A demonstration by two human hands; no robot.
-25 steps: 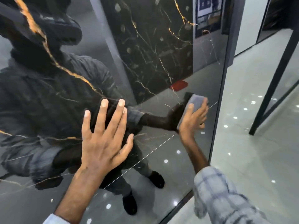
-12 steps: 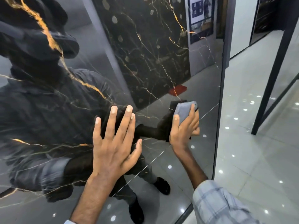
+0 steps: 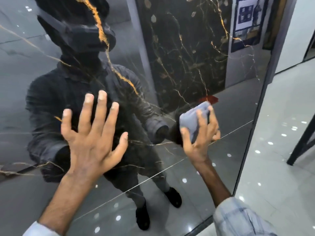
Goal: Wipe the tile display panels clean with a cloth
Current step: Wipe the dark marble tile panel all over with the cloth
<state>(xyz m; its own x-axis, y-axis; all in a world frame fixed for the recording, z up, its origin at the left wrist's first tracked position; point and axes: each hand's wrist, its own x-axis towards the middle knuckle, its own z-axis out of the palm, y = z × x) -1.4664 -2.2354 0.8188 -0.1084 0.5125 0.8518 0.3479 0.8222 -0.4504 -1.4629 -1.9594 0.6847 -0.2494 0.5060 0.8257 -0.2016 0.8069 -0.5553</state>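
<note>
Tile display panel (image 3: 196,48), glossy black with gold and white veining, is seen standing upright and filling most of the head view, its right edge bounded by a dark frame strip (image 3: 252,133). A folded grey-blue cloth (image 3: 192,121) is pressed flat against the panel's surface toward its right side, at about mid-height of the picture, well clear of the frame strip. The cloth is gripped by the right hand (image 3: 201,138), whose fingers (image 3: 199,116) are curled over its outer face while the thumb is laid along its lower left edge; the cloth's upper corner is left showing above the fingertips. The left hand (image 3: 92,142) is held open with all fingers spread wide, palm toward the panel, to the left of the cloth and well apart from it; whether the palm is actually touching the surface cannot be told. A pale checked sleeve (image 3: 238,220) is seen on the right forearm at the lower right, and a pale cuff at the lower left corner. A dark reflection of the person, of both arms and of the cloth is carried in the polished surface, together with a thin white line running diagonally below the hands. Grey polished floor (image 3: 281,167) dotted with reflected ceiling lights is seen to the right of the panel, where a dark slanted post (image 3: 301,142) is also visible.
</note>
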